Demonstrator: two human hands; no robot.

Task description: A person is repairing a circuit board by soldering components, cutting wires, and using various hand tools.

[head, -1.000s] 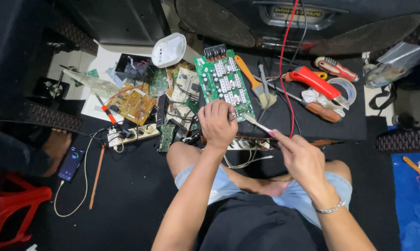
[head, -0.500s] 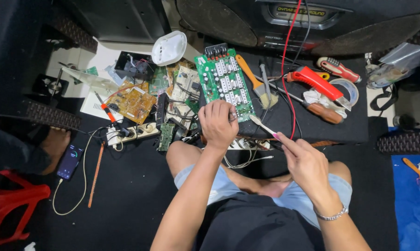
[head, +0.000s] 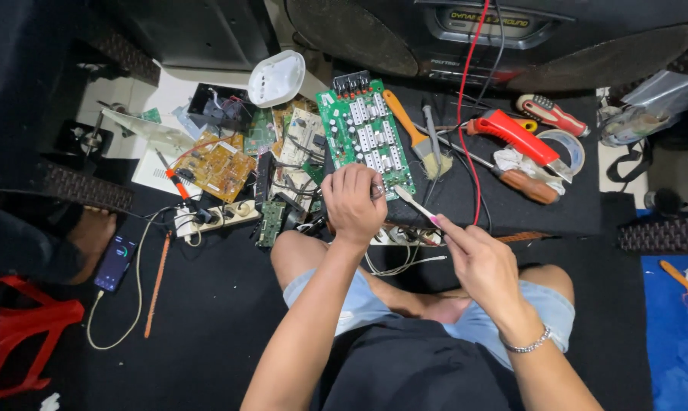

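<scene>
A green circuit board (head: 363, 133) with rows of white parts lies on a black mat in front of my knees. My left hand (head: 353, 204) is closed around a small part at the board's near edge; what it grips is mostly hidden by the fingers. My right hand (head: 481, 262) pinches a thin pale stick-like tool (head: 414, 203) whose tip points up-left to the thing in my left hand. I sit cross-legged in blue shorts.
A brush (head: 416, 141), red-handled cutter (head: 515, 135), screwdriver (head: 522, 183), tape roll (head: 568, 148) and red wire (head: 469, 99) lie right of the board. An orange circuit board (head: 220, 166), power strip (head: 214, 218) and white round cover (head: 277, 78) lie left. A phone (head: 115, 262) charges near someone's foot.
My right hand has drifted slightly down and right, and the tool's tip stays at my left hand. The left hand has barely moved.
</scene>
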